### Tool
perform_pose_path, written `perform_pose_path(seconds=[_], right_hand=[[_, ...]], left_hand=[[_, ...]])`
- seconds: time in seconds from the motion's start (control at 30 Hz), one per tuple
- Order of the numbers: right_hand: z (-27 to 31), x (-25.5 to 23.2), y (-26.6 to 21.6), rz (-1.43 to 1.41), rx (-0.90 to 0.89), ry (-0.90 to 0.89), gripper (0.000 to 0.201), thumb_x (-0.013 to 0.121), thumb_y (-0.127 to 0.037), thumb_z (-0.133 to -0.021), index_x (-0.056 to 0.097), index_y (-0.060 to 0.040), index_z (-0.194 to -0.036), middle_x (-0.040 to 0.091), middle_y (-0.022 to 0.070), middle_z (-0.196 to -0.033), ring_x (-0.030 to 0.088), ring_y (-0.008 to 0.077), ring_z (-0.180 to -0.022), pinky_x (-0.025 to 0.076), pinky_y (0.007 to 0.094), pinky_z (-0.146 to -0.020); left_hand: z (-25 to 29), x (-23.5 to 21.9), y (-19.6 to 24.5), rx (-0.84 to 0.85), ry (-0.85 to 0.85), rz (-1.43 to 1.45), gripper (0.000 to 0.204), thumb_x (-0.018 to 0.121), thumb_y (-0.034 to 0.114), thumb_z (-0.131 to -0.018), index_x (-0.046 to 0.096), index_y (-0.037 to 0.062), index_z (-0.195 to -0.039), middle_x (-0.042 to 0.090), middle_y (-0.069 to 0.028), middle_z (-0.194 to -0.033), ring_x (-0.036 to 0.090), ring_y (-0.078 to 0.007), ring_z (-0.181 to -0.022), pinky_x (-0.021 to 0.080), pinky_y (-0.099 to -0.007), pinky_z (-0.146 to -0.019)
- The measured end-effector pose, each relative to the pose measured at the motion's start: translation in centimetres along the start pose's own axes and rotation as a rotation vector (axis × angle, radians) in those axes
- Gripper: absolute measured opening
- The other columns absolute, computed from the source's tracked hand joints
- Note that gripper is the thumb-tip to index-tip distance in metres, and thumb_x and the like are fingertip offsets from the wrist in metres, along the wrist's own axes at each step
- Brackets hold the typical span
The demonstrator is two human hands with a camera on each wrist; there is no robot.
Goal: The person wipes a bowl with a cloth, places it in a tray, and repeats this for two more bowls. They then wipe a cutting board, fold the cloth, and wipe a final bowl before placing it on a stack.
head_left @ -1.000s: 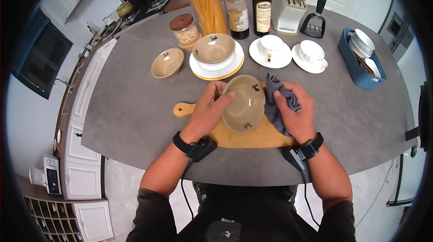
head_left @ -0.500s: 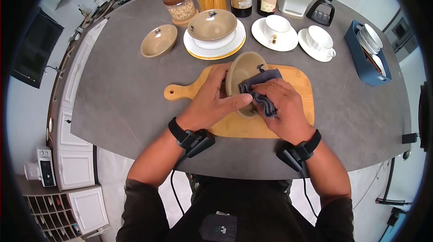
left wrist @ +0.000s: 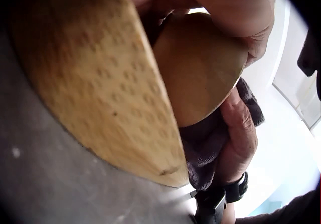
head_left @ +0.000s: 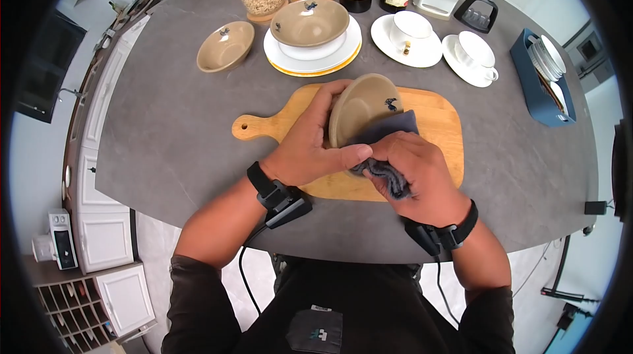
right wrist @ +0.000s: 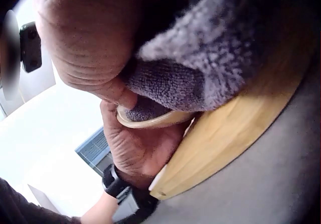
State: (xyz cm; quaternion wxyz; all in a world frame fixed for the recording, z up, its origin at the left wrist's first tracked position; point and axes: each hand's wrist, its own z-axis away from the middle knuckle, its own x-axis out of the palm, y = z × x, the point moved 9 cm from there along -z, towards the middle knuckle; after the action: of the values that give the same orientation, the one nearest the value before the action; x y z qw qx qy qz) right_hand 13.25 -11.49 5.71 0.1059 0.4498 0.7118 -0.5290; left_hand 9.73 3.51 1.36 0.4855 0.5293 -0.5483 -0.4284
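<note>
My left hand (head_left: pixel 304 146) grips a tan bowl (head_left: pixel 361 108) by its left side, thumb over the near rim and fingers behind it. The bowl is tilted with its inside turned to the right, and a dark painted motif shows near the far rim. In my right hand (head_left: pixel 417 172) is a bunched grey cloth (head_left: pixel 388 131), pressed to the inside of the bowl at its near right rim. The left wrist view shows the bowl's smooth outer side (left wrist: pixel 198 68) with the cloth (left wrist: pixel 205 151) below it. Thick terry folds of cloth (right wrist: pixel 200 68) fill the right wrist view.
Beneath the hands lies a wooden cutting board (head_left: pixel 440 116). Behind it stand another tan bowl (head_left: pixel 226 46), a bowl (head_left: pixel 310 22) stacked on white plates (head_left: pixel 277 50), and white cups on saucers (head_left: pixel 422 54). A blue basket (head_left: pixel 550 113) of dishes stands at right; bottles and jars line the back.
The right hand brought the cloth from beside the bowl into it, then down along its near right rim. The left hand tilted the bowl to the right. The head view has shifted slightly.
</note>
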Motion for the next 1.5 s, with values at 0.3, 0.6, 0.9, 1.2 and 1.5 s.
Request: perform_pose_path(seconds=[0.3,0.6,0.9,1.2,1.5], right_hand=[[-0.6,-0.7,-1.4,0.687,-0.14,0.088,0.034,0.073,-0.008,-0.077,0.074,-0.0035,-0.111,0.077,0.0109,-0.112,0.071,0.0294,-0.114,0.054,0.0464,-0.108],[1.0,0.4,0.0,-0.194,0.313,0.028,0.037,0.085,0.004,-0.077,0.073,-0.0019,-0.112,0.076,0.0151,-0.104,0.073,0.0376,-0.097,0.059,0.0431,-0.082],[-0.3,0.4,-0.9,0.419,-0.032,-0.015,0.045,0.08,0.004,-0.07,0.073,-0.0024,-0.113,0.075,0.0123,-0.117,0.07,0.0345,-0.116,0.056,0.0465,-0.098],[-0.3,0.6,-0.6,0.449,0.04,0.031,0.045,0.079,0.004,-0.067,0.072,-0.0023,-0.111,0.074,0.0105,-0.116,0.068,0.0349,-0.115,0.058,0.0443,-0.094],[0.7,0.9,0.3,-0.454,0.401,-0.002,0.023,0.082,-0.001,-0.091,0.07,0.0002,-0.111,0.074,0.0165,-0.104,0.072,0.0381,-0.092,0.058,0.0403,-0.08]], left_hand=[[0.1,0.3,0.1,0.016,-0.029,-0.012,0.088,0.085,0.024,-0.096,0.032,0.0017,-0.163,0.05,-0.0106,-0.151,0.049,-0.0188,-0.142,0.043,-0.0377,-0.121],[0.3,0.3,-0.5,0.039,0.005,0.004,0.086,0.084,0.026,-0.098,0.032,0.001,-0.162,0.052,-0.0116,-0.149,0.051,-0.018,-0.139,0.046,-0.0373,-0.117],[0.1,-0.2,-0.3,0.044,0.01,-0.037,0.084,0.082,0.027,-0.099,0.034,0.0008,-0.162,0.053,-0.0124,-0.149,0.052,-0.0192,-0.139,0.046,-0.0381,-0.118],[0.1,-0.2,-0.1,0.03,0.041,-0.06,0.079,0.082,0.024,-0.099,0.036,0.0014,-0.16,0.055,-0.0111,-0.146,0.054,-0.0185,-0.136,0.048,-0.0379,-0.115],[0.2,-0.3,0.1,0.054,0.033,-0.06,0.085,0.083,0.035,-0.099,0.036,-0.0005,-0.16,0.055,-0.0134,-0.146,0.055,-0.0211,-0.137,0.048,-0.0389,-0.115]])
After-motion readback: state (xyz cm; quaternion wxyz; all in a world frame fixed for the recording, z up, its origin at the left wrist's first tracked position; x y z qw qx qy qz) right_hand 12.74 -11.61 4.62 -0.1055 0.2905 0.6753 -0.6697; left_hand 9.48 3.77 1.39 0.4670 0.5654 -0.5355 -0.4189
